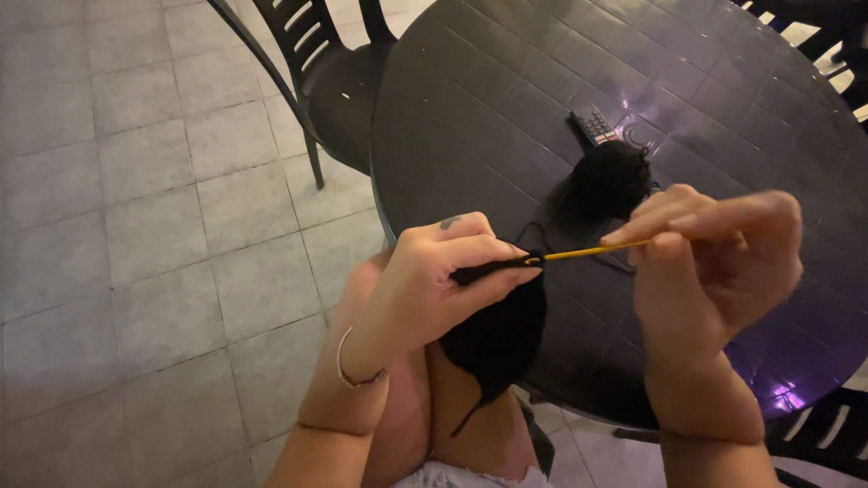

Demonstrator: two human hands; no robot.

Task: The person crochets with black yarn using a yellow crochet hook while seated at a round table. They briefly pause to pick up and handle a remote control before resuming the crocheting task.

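Observation:
My left hand (pixel 434 280) pinches the top edge of a black crocheted piece (pixel 497 339) that hangs down over my lap. My right hand (pixel 714 262) grips a yellow crochet hook (pixel 588 251), whose tip meets the black piece at my left thumb and forefinger. A thin black strand runs from the work toward a ball of black yarn (pixel 606 185) lying on the round black table (pixel 470 108). A thin bracelet circles my left wrist.
A small dark remote-like device (pixel 594 125) lies on the table behind the yarn ball. A black plastic chair (pixel 325 72) stands at the table's far left, more chairs at the right edge (pixel 827 434). Grey floor tiles (pixel 136 226) spread to the left.

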